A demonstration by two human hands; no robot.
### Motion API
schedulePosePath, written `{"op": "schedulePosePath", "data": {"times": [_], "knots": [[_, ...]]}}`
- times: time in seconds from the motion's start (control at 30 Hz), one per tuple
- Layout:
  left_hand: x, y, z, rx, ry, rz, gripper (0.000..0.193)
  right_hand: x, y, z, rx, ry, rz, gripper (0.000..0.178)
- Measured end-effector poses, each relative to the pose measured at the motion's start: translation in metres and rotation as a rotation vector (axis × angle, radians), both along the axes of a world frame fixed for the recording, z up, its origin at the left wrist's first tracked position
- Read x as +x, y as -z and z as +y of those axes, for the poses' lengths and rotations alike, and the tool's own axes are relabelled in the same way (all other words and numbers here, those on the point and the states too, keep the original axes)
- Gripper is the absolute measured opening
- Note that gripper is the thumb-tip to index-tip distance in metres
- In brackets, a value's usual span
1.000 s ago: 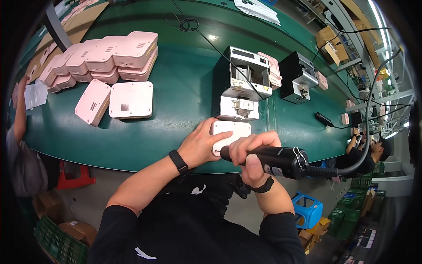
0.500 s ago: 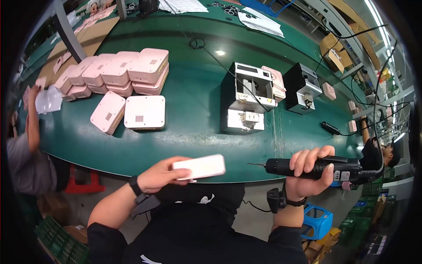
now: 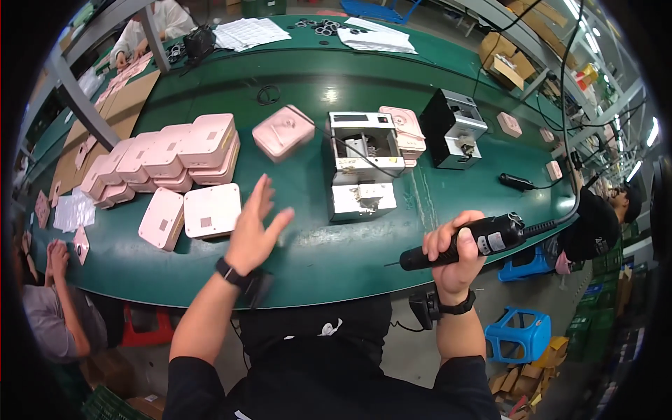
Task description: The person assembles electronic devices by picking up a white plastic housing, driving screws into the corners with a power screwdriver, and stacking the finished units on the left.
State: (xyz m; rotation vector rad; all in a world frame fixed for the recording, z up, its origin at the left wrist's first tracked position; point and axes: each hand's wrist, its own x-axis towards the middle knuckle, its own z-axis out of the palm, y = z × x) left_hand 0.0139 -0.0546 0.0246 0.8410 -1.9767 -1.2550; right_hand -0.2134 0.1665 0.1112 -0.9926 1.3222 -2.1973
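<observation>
My left hand (image 3: 255,234) reaches out over the table, fingers spread and holding nothing. Just beyond its fingertips is a pale pink square case (image 3: 283,133), slightly blurred and apart from the hand; whether it rests fully on the table I cannot tell. My right hand (image 3: 455,250) is wrapped round a black electric screwdriver (image 3: 490,235), its thin bit pointing left and its cable running up to the right. Beside my left hand lie a pink case with corner holes (image 3: 212,211) and a tilted second one (image 3: 162,218).
Stacked pink cases (image 3: 164,150) stand at the left. A silver-and-black fixture (image 3: 362,157) is at centre, with another fixture (image 3: 458,133) to its right. A second black screwdriver (image 3: 516,182) lies further right. Co-workers sit at both ends of the green table (image 3: 315,269).
My left hand has let go of the pink case and opened; the case is now farther off, left of the fixture. The screwdriver has tilted in my right hand. The whole view has shifted.
</observation>
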Motion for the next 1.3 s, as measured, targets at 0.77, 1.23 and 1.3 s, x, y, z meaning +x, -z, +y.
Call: {"op": "schedulePosePath", "data": {"times": [0.77, 1.23, 1.3], "knots": [[0.005, -0.014, 0.073, -0.685, 0.375, -0.371, 0.074, -0.019, -0.02, -0.104, 0.041, 0.015, 0.173, 0.009], [-0.004, 0.012, 0.066, -0.425, 0.362, -0.205, 0.082, 0.003, 0.003, -0.08, -0.007, -0.085, 0.078, 0.014], [-0.004, 0.012, 0.066, -0.422, 0.359, -0.207, 0.082, 0.001, 0.013, -0.084, 0.024, -0.068, 0.113, 0.014]]}}
